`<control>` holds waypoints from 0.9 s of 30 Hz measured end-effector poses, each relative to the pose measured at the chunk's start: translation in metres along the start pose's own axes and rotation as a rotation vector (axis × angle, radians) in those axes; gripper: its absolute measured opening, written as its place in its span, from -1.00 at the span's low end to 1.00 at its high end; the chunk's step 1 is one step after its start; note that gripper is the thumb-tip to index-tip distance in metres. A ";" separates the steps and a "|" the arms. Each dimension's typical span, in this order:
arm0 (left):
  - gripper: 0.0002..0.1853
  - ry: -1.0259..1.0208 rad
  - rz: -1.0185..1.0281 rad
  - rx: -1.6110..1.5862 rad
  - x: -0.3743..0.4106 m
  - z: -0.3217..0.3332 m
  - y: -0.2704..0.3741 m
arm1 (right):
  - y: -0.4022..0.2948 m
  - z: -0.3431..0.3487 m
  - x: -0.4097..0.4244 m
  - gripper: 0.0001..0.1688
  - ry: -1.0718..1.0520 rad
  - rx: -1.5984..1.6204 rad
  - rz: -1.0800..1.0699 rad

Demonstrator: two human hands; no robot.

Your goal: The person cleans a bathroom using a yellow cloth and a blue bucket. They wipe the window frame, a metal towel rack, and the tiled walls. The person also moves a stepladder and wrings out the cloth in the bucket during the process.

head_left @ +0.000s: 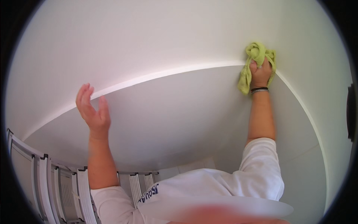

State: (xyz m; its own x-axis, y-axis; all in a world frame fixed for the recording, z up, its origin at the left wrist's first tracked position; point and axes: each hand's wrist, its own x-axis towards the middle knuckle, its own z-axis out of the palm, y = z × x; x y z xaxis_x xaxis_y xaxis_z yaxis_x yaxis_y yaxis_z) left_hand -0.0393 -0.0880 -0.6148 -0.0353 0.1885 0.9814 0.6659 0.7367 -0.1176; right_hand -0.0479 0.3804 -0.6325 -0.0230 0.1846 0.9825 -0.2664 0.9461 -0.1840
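A crumpled yellow-green cloth is bunched in my right hand, which presses it into the corner where two walls meet, over the white trim strip. Part of the cloth hangs down to the left of the wrist. My left hand is raised at the left with its fingers apart and nothing in it. Its fingertips overlap the trim in view; whether they touch the wall cannot be told.
An aluminium ladder with ribbed treads stands at the lower left, close to my left arm. Grey wall panels lie below the trim, and a pale wall surface lies above it. A dark object shows at the right rim.
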 end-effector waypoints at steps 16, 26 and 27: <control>-0.81 -0.161 0.068 0.271 -0.017 0.023 -0.036 | -0.020 0.008 -0.241 -0.64 0.277 0.357 1.357; -0.81 -0.141 0.162 0.295 -0.016 0.029 -0.038 | -0.045 0.006 0.004 -0.58 -0.115 -0.269 0.352; -0.81 -0.141 0.164 0.306 -0.018 0.028 -0.040 | -0.035 0.014 -0.003 -0.55 0.012 -0.274 0.317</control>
State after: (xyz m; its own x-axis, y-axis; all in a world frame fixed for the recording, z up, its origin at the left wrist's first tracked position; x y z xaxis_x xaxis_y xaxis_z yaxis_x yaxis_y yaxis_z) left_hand -0.0859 -0.1026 -0.6321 -0.0633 0.3925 0.9176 0.4187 0.8450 -0.3325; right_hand -0.0522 0.3429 -0.6290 -0.0516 0.4799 0.8758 0.0181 0.8773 -0.4797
